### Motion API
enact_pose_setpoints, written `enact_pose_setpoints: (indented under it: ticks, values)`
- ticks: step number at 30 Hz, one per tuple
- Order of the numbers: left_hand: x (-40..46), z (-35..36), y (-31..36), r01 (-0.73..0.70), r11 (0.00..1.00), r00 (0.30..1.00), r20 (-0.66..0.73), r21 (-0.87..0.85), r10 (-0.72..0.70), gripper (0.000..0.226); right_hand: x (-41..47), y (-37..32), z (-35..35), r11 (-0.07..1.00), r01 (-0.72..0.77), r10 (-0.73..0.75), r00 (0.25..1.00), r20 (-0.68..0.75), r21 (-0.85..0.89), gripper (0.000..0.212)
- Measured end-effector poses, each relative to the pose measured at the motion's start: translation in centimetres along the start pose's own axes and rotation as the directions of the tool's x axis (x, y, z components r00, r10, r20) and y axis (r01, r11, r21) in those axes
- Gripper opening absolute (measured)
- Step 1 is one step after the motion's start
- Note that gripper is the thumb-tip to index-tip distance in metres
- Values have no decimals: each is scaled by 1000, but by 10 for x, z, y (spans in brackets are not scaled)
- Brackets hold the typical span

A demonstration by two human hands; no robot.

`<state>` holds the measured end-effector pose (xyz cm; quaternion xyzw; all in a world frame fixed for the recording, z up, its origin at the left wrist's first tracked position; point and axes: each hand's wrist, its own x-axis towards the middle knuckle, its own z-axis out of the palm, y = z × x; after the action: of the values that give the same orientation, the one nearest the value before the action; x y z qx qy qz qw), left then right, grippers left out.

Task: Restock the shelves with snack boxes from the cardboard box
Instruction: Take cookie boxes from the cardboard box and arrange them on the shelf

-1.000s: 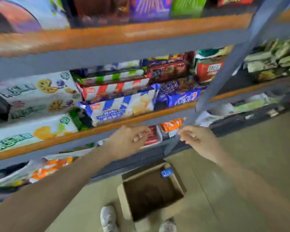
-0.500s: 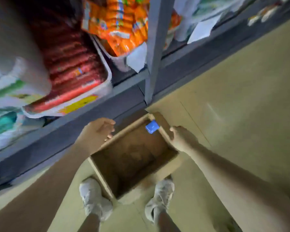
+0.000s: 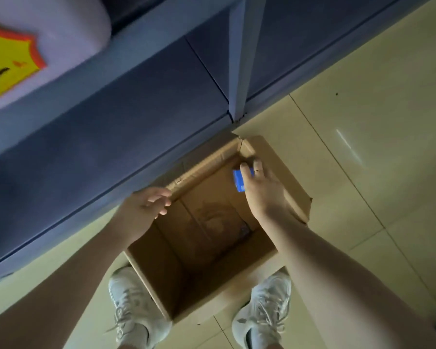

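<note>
An open cardboard box (image 3: 149, 278) stands on the floor between my feet, against the foot of the shelf. Its bottom is almost bare. A small blue snack box (image 3: 238, 182) stands in its far right corner. My right hand (image 3: 264, 193) reaches into that corner, with thumb and fingers wrapped around the blue snack box. My left hand (image 3: 141, 210) hovers at the box's far left rim with loosely curled fingers and holds nothing.
The grey-blue bottom shelf (image 3: 136, 117) runs across the top of the view, with an upright post (image 3: 237, 71) at the box's far corner. A white pack with a yellow label (image 3: 48, 34) lies at top left. My white shoes (image 3: 134, 313) flank the box on beige floor tiles (image 3: 363, 122).
My view dropped from the stocked shelves down to the box. Both hands came down; the right hand moved from the box's right rim onto the blue snack box.
</note>
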<state>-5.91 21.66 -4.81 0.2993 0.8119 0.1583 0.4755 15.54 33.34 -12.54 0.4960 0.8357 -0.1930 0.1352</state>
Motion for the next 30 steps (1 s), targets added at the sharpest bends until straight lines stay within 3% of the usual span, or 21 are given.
enact_pose_setpoints:
  ticks: [3,5,7,10,14,18,20,24,27,28,29,30]
  values:
    - [-5,4,3,-4,1000,1000,5,14,4,34,-12,7,-2,999,-2,-1,998,59,53,53]
    - [-13,2,8,-26,1000,1000,7,14,26,39,-25,13,-13,967,-78,51,992,115,242,60]
    - [-25,-4,19,-45,999,999,19,10,44,45,-39,17,-38,870,-168,111,983,148,463,61]
    - [-53,-20,45,-75,997,996,50,-15,76,42,-63,17,-96,716,-208,179,977,114,666,44]
    - [-102,-49,99,-155,988,979,135,-4,154,27,-102,7,-198,346,-217,280,952,121,913,30]
    - [-170,-94,166,-324,943,942,120,78,314,46,-147,-3,-296,-46,-214,260,941,218,976,22]
    - [-204,-121,193,-368,926,927,106,80,359,47,-167,-5,-340,-155,-187,249,943,221,970,16]
    - [-257,-166,238,-203,935,963,116,-292,245,11,-198,-11,-417,-266,-139,211,957,198,954,3]
    - [-305,-195,273,-335,897,935,17,-287,355,20,-215,-22,-465,-321,-128,120,977,174,938,16]
    - [-322,-206,285,-380,883,922,-34,-277,386,23,-218,-28,-479,-274,-135,77,984,162,952,22]
    - [-340,-217,294,-425,871,905,-91,-247,416,26,-221,-35,-493,-129,-138,57,988,146,982,31]
    - [-359,-229,302,-474,860,879,-159,-190,449,29,-224,-43,-505,84,-120,68,991,115,989,39]
